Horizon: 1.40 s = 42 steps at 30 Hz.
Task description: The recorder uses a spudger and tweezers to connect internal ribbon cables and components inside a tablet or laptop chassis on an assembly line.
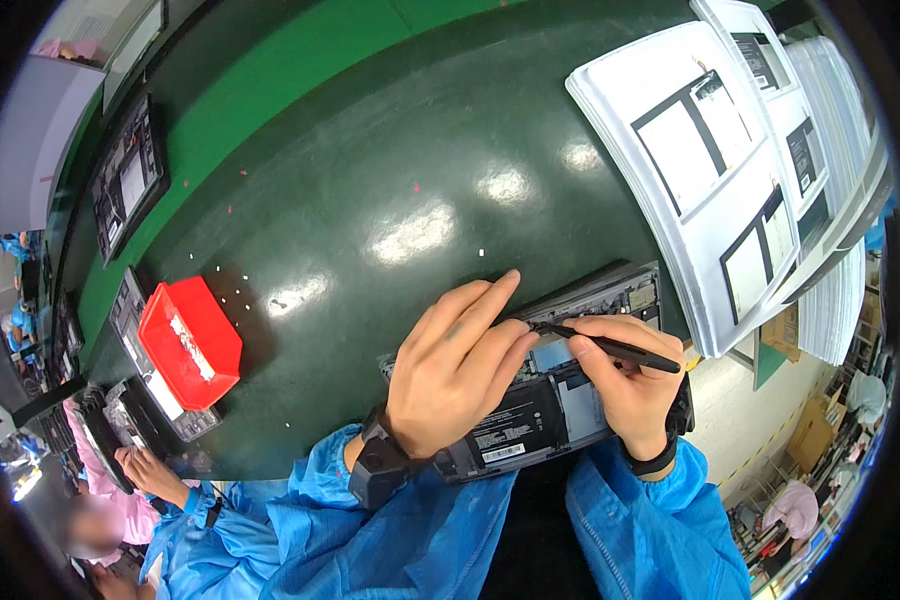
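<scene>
Green tabletop (340,170), opened device (515,418) under left hand (455,370), tool (630,351) in right hand (628,388)

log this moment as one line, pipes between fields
left hand: over opened device | right hand: holding black pen-like tool, tip at opened device | right: white trays | left: red bin, white bits inside

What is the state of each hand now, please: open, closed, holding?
Left hand: fingers extended over the opened laptop-like device; whether it grips anything cannot be told.
Right hand: closed, holding a slim black pen-like tool.
</scene>
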Available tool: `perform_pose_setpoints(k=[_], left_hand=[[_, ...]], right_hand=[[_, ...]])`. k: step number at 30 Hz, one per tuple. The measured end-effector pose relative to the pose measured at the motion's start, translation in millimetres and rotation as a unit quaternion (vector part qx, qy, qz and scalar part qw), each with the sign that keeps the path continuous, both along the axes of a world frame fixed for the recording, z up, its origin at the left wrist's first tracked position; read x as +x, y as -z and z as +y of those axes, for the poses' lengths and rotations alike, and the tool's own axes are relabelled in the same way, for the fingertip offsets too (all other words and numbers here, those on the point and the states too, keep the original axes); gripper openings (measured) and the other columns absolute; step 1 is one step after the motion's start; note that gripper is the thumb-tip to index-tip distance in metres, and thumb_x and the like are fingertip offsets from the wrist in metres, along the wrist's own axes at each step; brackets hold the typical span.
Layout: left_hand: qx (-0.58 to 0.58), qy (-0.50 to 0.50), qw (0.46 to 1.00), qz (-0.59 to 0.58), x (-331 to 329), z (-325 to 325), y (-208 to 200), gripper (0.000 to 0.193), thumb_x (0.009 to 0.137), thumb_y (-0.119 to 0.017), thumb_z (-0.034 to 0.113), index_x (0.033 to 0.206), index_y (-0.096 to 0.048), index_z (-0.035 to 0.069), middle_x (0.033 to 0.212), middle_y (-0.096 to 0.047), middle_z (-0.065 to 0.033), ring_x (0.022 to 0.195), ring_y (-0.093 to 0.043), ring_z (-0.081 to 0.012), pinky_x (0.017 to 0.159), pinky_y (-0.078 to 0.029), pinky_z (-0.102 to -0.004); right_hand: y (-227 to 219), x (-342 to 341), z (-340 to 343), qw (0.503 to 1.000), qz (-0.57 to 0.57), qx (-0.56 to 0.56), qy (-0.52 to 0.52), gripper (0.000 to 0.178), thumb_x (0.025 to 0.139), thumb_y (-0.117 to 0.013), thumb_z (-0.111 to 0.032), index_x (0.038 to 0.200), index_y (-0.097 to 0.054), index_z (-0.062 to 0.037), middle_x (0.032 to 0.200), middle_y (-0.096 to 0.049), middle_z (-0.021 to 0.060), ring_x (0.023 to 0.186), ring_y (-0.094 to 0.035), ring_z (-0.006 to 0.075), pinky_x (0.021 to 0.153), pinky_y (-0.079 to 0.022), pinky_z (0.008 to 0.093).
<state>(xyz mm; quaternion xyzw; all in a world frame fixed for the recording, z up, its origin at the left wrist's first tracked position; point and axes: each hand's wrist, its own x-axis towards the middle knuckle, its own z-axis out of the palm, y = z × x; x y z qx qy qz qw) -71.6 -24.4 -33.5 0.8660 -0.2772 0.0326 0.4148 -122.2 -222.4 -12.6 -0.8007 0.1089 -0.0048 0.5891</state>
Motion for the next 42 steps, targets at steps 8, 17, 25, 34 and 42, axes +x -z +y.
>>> perform_pose_setpoints(k=[8,17,25,34,42], left_hand=[[0.000,-0.003,1.000,0.012,-2,-1,-1,0.023,0.073,-0.085,0.004,0.091,-0.073,-0.002,0.127,-0.069,-0.0195,0.107,-0.067,-0.0364,0.088,-0.057,-0.0408],[0.007,-0.052,0.994,0.098,2,-3,-6,0.020,0.075,-0.084,0.002,0.092,-0.073,0.002,0.122,-0.073,-0.0165,0.107,-0.068,-0.0349,0.087,-0.056,-0.0398],[0.026,0.003,0.999,0.033,-1,-3,-5,0.024,0.072,-0.079,-0.001,0.095,-0.074,0.002,0.109,-0.074,-0.0100,0.094,-0.070,-0.0295,0.080,-0.059,-0.0384],[0.128,0.062,0.985,-0.093,-7,1,-6,0.035,0.069,-0.076,0.002,0.104,-0.076,0.004,0.111,-0.073,-0.0080,0.093,-0.069,-0.0260,0.077,-0.061,-0.0365],[0.129,0.071,0.985,-0.094,-10,4,-5,0.032,0.074,-0.081,0.005,0.106,-0.076,0.003,0.115,-0.072,-0.0106,0.096,-0.070,-0.0261,0.080,-0.062,-0.0361]], right_hand=[[-1,-1,0,1.000,0.001,0.008,-0.007,0.019,0.084,-0.080,0.003,0.102,-0.078,0.0033,0.095,-0.077,0.0133,0.073,-0.070,0.0105,0.062,-0.054,0.0212],[2,2,0,1.000,0.005,0.018,0.003,0.019,0.084,-0.080,0.002,0.102,-0.078,0.0028,0.095,-0.078,0.0131,0.073,-0.070,0.0104,0.062,-0.053,0.0206],[0,2,2,1.000,0.011,0.009,0.021,0.017,0.085,-0.079,0.001,0.102,-0.078,0.0027,0.094,-0.077,0.0126,0.071,-0.068,0.0091,0.060,-0.052,0.0205],[0,3,-2,1.000,0.005,-0.012,-0.008,0.018,0.084,-0.080,0.001,0.102,-0.077,0.0022,0.093,-0.076,0.0116,0.067,-0.064,0.0068,0.057,-0.049,0.0196],[-1,2,-1,0.999,-0.007,-0.038,-0.021,0.019,0.082,-0.081,0.001,0.101,-0.077,0.0030,0.096,-0.077,0.0136,0.073,-0.071,0.0122,0.062,-0.055,0.0222]])
